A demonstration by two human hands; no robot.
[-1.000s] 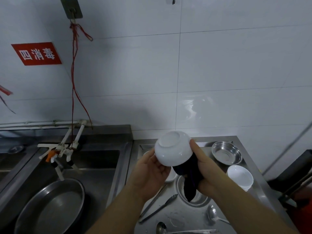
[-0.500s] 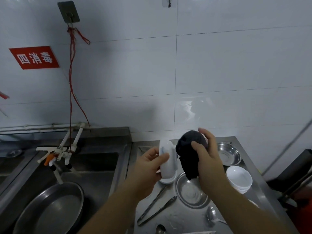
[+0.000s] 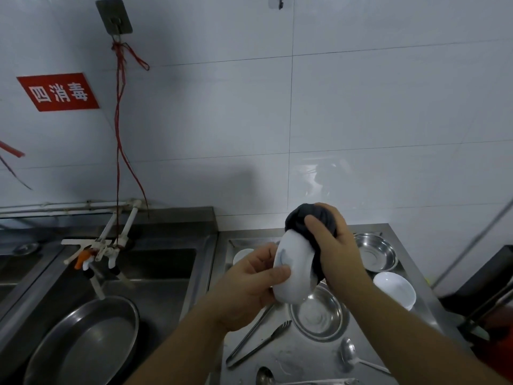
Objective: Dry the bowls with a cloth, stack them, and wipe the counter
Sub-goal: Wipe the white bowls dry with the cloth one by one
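A white bowl [image 3: 295, 266] is held on its side above the steel counter [image 3: 299, 357], its base turned toward me. My left hand [image 3: 249, 284] grips it by the base and lower rim. My right hand [image 3: 333, 245] presses a dark cloth [image 3: 305, 218] into the bowl's open side from the right; the cloth bunches over the top rim. A stack of white bowls [image 3: 394, 291] stands on the counter at the right. Another white bowl [image 3: 243, 255] sits behind my left hand, mostly hidden.
Two steel dishes lie on the counter, one at the back right [image 3: 374, 255] and one under the held bowl [image 3: 319, 315]. Tongs [image 3: 258, 343] and two spoons [image 3: 352, 357] lie near the front. A sink with a large steel pan [image 3: 83, 340] and taps [image 3: 97, 251] is at the left.
The bowl turned from base-up to lying on its side. My right hand came up from under it and now pushes the cloth into its open side.
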